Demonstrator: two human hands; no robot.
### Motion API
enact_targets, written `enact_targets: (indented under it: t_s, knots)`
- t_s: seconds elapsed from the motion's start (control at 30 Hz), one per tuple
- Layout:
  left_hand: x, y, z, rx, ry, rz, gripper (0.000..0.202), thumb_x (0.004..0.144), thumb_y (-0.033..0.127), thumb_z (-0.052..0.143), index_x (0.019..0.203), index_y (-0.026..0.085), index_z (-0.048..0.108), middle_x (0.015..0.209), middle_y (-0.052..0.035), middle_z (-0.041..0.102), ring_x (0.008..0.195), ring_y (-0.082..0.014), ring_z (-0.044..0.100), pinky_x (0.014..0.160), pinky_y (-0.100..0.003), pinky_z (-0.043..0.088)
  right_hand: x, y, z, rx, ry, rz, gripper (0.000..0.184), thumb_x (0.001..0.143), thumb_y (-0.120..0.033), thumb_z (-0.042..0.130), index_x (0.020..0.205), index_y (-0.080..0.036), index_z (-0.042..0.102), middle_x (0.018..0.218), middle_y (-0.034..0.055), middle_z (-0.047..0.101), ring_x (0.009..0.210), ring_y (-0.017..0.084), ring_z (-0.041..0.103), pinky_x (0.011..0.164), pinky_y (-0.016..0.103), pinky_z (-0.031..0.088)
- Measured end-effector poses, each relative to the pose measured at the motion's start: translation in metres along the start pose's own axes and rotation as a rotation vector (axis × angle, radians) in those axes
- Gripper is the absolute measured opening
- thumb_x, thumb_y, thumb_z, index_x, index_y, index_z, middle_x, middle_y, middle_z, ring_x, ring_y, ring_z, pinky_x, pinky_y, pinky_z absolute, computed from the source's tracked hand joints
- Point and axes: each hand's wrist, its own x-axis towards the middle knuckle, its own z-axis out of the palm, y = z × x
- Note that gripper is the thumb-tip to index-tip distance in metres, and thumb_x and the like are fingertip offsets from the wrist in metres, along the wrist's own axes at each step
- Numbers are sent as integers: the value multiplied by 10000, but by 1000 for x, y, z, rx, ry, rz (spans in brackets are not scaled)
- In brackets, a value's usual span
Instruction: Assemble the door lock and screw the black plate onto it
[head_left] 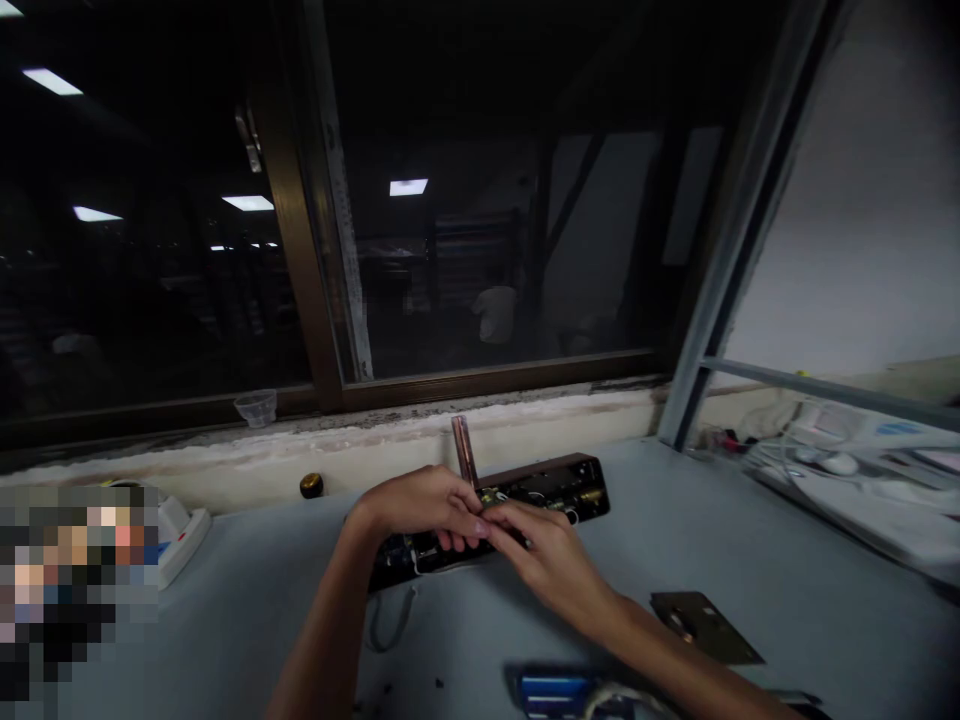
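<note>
A long black casing [589,490] with wires and small parts inside lies on the table beneath both hands. My left hand [424,505] arches over its middle from the left, fingers bent and thumb tip pressed in. My right hand [551,555] comes in from the right, and its thumb and fingers pinch close against the left fingertips. Whatever sits between the fingertips is too small or too hidden to name. Behind the hands a copper-coloured bar [463,448] sticks up at a slight tilt, its lower end at the casing.
A thin grey loop [391,625] lies in front of the casing. A blue object [559,695] and a dark flat plate [705,625] are nearer me. A clear cup [256,408] stands on the sill, a black-and-gold knob [311,486] below it. White equipment with cables [847,470] fills the right.
</note>
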Motion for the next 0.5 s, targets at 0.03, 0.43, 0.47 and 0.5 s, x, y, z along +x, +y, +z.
enact_targets:
  t_s: [0.03, 0.43, 0.47, 0.5]
  knots:
    - [-1, 1, 1, -46, -14, -12, 183, 633, 312, 605, 698, 141, 615, 596, 14, 573, 573, -111, 535, 580, -245, 432, 0, -1, -1, 3, 17, -22, 164, 828, -216, 449, 749, -181, 589, 706, 17, 650, 639, 124, 591, 598, 217, 416]
    - [-10, 6, -3, -300, 48, -31, 202, 553, 294, 684, 663, 131, 641, 577, -1, 631, 550, -116, 588, 600, -262, 462, 3, -11, 0, -123, 214, -240, 86, 827, -196, 462, 818, -173, 544, 656, 16, 626, 579, 117, 580, 568, 215, 421]
    - [-11, 6, -3, -312, 50, -31, 205, 557, 303, 683, 655, 128, 640, 571, -4, 632, 544, -117, 589, 590, -259, 461, 3, -12, 0, -113, 234, -216, 86, 826, -221, 468, 843, -171, 536, 632, 6, 609, 556, 115, 568, 550, 214, 416]
    - [-11, 6, -4, -319, 55, -31, 208, 562, 310, 682, 646, 125, 639, 567, -8, 634, 541, -118, 590, 580, -255, 460, 3, -12, -1, -91, 247, -175, 108, 820, -251, 479, 872, -169, 525, 601, -9, 585, 526, 111, 550, 526, 210, 410]
